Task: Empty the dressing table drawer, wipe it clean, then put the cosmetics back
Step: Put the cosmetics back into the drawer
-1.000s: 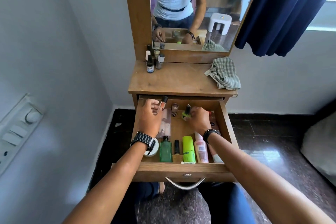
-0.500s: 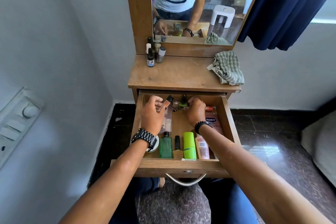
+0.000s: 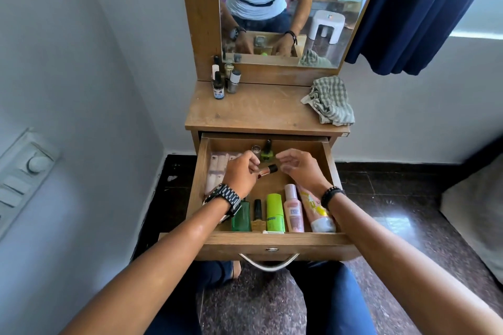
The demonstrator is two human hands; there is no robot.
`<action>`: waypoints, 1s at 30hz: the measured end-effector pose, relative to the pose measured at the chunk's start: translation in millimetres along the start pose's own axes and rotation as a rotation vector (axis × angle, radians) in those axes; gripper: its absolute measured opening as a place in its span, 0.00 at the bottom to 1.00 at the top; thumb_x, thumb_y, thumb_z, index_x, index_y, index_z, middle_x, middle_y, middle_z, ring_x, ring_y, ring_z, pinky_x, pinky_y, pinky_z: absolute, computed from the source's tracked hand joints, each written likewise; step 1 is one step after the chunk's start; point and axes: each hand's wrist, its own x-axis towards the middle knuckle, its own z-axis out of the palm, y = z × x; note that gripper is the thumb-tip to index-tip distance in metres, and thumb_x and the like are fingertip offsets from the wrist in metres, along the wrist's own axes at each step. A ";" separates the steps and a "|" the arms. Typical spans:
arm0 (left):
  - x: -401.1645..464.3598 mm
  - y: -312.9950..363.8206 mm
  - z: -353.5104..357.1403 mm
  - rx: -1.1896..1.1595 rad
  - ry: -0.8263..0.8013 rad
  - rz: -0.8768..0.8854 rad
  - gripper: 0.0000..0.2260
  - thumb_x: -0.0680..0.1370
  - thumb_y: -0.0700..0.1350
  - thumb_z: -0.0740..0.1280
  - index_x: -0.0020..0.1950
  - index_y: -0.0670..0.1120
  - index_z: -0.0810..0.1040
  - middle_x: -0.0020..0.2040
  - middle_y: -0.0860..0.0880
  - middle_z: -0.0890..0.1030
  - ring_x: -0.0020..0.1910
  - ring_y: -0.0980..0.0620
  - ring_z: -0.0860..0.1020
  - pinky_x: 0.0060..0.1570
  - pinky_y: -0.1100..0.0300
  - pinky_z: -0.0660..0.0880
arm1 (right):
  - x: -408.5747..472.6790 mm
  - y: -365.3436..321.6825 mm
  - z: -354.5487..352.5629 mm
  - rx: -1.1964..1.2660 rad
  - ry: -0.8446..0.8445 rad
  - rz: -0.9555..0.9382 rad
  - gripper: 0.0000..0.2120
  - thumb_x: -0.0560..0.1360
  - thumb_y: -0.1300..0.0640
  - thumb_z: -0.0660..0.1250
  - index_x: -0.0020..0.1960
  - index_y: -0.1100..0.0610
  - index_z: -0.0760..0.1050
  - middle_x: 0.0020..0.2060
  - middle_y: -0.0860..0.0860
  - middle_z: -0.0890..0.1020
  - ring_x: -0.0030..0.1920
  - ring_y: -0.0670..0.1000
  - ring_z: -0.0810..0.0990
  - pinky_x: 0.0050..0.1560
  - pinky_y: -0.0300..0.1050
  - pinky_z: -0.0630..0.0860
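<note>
The drawer (image 3: pixel 272 242) stands pulled out below the table (image 3: pixel 258 111) top; the left hand (image 3: pixel 239 175) hovers over its middle, fingers curled round a small peach nail polish bottle (image 3: pixel 268 170); the right hand (image 3: pixel 300 168) hangs beside it, fingers loosely bent, holding nothing; a green nail polish bottle (image 3: pixel 266 153) stands at the drawer's back edge; a green glass bottle (image 3: pixel 241 216), lime tube (image 3: pixel 275 212) and pink bottle (image 3: pixel 293 211) lie along its front edge; a checked cloth (image 3: pixel 329 100) lies at the table's right edge.
</note>
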 end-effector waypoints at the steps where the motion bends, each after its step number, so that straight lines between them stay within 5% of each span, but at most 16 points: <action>1: 2.4 2.1 4.3 0.011 -0.033 -0.012 0.08 0.70 0.34 0.70 0.45 0.44 0.76 0.41 0.47 0.81 0.40 0.52 0.78 0.43 0.59 0.77 | -4.1 2.3 -3.2 -0.060 -0.054 -0.030 0.13 0.72 0.67 0.68 0.55 0.56 0.80 0.48 0.48 0.82 0.47 0.45 0.80 0.53 0.39 0.76; 5: 11.4 9.7 20.0 0.027 -0.131 -0.092 0.11 0.71 0.31 0.65 0.42 0.48 0.73 0.37 0.51 0.78 0.42 0.50 0.79 0.41 0.61 0.75 | -6.0 11.0 -2.2 -0.316 -0.080 -0.119 0.13 0.69 0.64 0.73 0.53 0.58 0.80 0.49 0.51 0.82 0.48 0.49 0.79 0.51 0.37 0.73; 11: 18.8 11.4 36.2 0.115 -0.159 -0.159 0.10 0.72 0.32 0.62 0.42 0.48 0.72 0.49 0.43 0.81 0.49 0.44 0.79 0.44 0.58 0.74 | 13.2 13.5 7.0 -0.495 -0.051 -0.200 0.06 0.68 0.67 0.69 0.43 0.59 0.79 0.44 0.55 0.81 0.47 0.55 0.79 0.50 0.45 0.74; 18: 21.8 10.4 49.7 0.175 -0.120 -0.164 0.03 0.74 0.37 0.64 0.45 0.41 0.76 0.50 0.40 0.80 0.49 0.41 0.78 0.45 0.55 0.73 | 19.7 16.9 13.5 -0.375 0.092 -0.130 0.08 0.67 0.69 0.66 0.40 0.58 0.79 0.42 0.54 0.82 0.44 0.53 0.79 0.46 0.44 0.74; 24: 26.3 20.2 57.9 0.149 -0.090 -0.227 0.04 0.73 0.36 0.66 0.46 0.40 0.79 0.51 0.39 0.81 0.52 0.40 0.78 0.52 0.52 0.76 | 10.1 16.3 -3.0 -0.270 0.231 -0.074 0.06 0.67 0.67 0.67 0.37 0.59 0.79 0.38 0.51 0.82 0.40 0.48 0.78 0.39 0.33 0.67; 30: 29.3 28.4 63.7 0.141 -0.045 -0.247 0.05 0.75 0.38 0.63 0.49 0.42 0.78 0.52 0.40 0.80 0.51 0.41 0.78 0.47 0.56 0.73 | 4.0 12.0 -8.1 -0.198 0.265 -0.025 0.05 0.68 0.67 0.67 0.38 0.60 0.80 0.36 0.50 0.81 0.38 0.47 0.76 0.36 0.32 0.65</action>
